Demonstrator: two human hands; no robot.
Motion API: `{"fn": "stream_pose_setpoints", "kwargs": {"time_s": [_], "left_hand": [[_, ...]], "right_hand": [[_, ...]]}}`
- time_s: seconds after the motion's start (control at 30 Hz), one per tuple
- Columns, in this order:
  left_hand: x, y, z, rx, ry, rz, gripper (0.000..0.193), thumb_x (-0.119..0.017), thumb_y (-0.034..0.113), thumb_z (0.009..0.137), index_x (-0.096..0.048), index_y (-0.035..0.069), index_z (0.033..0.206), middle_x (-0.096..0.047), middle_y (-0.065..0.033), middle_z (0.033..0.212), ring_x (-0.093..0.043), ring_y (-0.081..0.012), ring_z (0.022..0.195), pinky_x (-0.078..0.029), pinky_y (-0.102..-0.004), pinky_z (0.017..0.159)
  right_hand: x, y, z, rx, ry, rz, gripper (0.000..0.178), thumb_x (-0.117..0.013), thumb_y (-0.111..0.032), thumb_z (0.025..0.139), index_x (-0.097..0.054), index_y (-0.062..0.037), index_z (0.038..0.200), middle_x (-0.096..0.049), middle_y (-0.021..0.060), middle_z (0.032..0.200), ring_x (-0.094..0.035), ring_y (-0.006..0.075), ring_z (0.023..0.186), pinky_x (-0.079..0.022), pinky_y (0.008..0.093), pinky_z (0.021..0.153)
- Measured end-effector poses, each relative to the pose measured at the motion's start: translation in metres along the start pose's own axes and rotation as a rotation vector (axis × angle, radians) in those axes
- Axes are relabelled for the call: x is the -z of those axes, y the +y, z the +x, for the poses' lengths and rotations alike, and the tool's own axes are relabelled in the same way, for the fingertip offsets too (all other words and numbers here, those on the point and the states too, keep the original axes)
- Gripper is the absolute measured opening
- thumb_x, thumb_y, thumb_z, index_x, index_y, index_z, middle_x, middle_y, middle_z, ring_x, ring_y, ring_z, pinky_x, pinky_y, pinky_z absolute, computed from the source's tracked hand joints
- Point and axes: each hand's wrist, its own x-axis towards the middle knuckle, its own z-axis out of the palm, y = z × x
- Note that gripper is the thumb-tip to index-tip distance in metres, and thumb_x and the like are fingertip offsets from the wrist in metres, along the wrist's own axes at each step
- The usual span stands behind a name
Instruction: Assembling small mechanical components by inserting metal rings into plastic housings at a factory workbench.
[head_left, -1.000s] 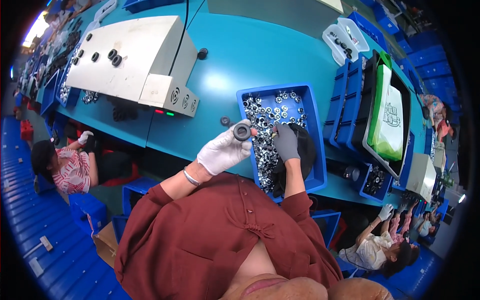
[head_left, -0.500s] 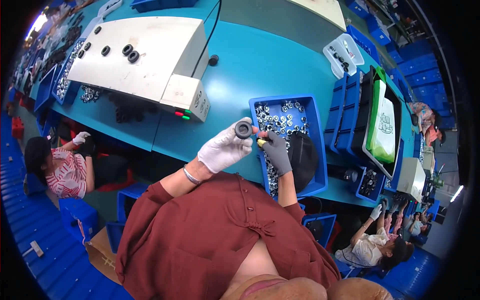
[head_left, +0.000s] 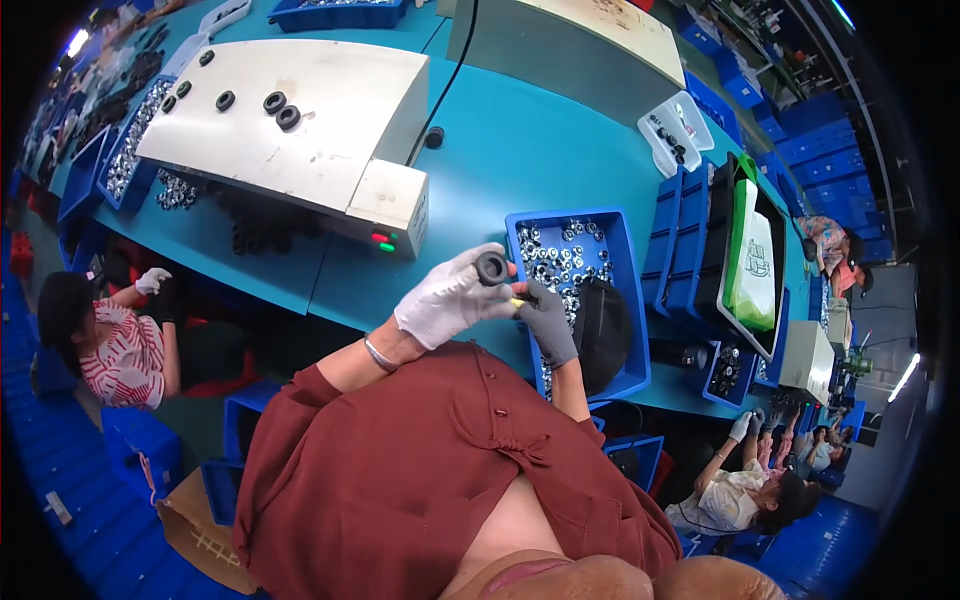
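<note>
My left hand, in a white glove, is closed around a black ring with a round opening, which faces up. Close beside it, my right hand wears a grey glove, its fingers pinched together near the left hand's fingertips. A small yellow patch shows at the right fingertips; what they hold is too small to make out. Both hands are at the left rim of a blue tray, which contains many shiny metal parts and a large black object.
A white machine with black rings on top and lit red and green buttons stands at left. Stacked blue trays and a green-and-white bag are at right. Co-workers sit on the left and right.
My right hand has come lower, its fingertips now close against the left hand. The black ring has tilted slightly in my left hand. The whole view has shifted a little.
</note>
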Motion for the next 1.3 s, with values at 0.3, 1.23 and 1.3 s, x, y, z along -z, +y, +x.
{"fn": "stream_pose_setpoints", "kwargs": {"time_s": [0.3,1.23,1.3], "left_hand": [[-0.003,-0.003,0.010,-0.306,0.349,0.876,0.066,-0.073,-0.002,0.082,-0.041,-0.007,0.139,-0.054,-0.0125,0.121,-0.058,-0.0179,0.106,-0.050,-0.0326,0.093],[0.013,-0.024,0.020,-0.516,0.288,0.987,0.051,-0.079,-0.009,0.073,-0.058,-0.008,0.120,-0.055,-0.0098,0.114,-0.063,-0.0161,0.100,-0.053,-0.0278,0.087],[0.012,-0.027,0.024,-0.535,0.262,1.025,0.050,-0.077,-0.009,0.075,-0.058,-0.007,0.120,-0.057,-0.0093,0.114,-0.063,-0.0165,0.099,-0.054,-0.0275,0.085]], "right_hand": [[-0.004,0.009,-0.001,-0.068,0.013,0.055,0.021,-0.062,-0.003,0.086,-0.064,0.0032,0.106,-0.066,0.0055,0.091,-0.063,0.0103,0.078,-0.051,0.0249,0.069],[0.003,0.000,-0.009,-0.071,-0.055,0.024,0.023,-0.057,-0.002,0.087,-0.063,0.0044,0.109,-0.066,0.0054,0.090,-0.061,0.0092,0.079,-0.050,0.0232,0.072],[0.005,-0.004,-0.013,-0.082,0.019,0.267,0.023,-0.057,-0.001,0.089,-0.062,0.0044,0.111,-0.065,0.0062,0.093,-0.062,0.0107,0.081,-0.051,0.0245,0.074]]}}
